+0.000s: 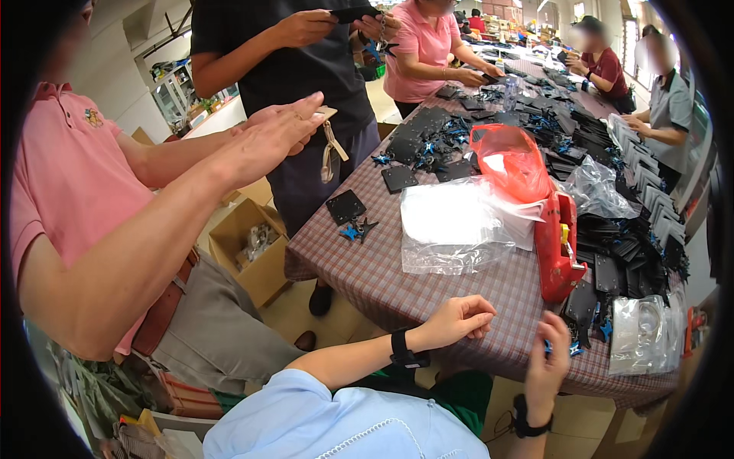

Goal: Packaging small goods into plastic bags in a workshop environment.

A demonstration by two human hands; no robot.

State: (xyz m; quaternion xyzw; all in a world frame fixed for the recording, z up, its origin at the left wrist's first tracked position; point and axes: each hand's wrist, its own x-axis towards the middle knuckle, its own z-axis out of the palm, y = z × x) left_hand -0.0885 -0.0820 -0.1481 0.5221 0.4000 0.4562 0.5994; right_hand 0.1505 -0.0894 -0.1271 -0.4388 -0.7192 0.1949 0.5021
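Note:
My left hand (463,319) hovers at the near edge of the table, its fingers loosely curled with nothing seen in them. To its right is my right hand (549,353), slightly blurred, fingers a little apart and no object visible in it. Just beyond them a red bag-neck tape sealer (553,252) stands on the checked tablecloth (373,267). Left of the sealer lies a stack of clear plastic bags (453,224). Behind my right hand are black wallet-like pieces (580,304) with blue star-shaped pendants (575,349). Several clear-bagged items (645,335) lie at the right corner.
A red plastic bag (510,160) and crumpled clear plastic (601,186) lie farther back among many black pieces. One black piece (346,206) with a pendant sits near the left edge. A person in pink (86,166) stands close at left, holding a tan tagged item (335,143). A cardboard box (252,258) is on the floor.

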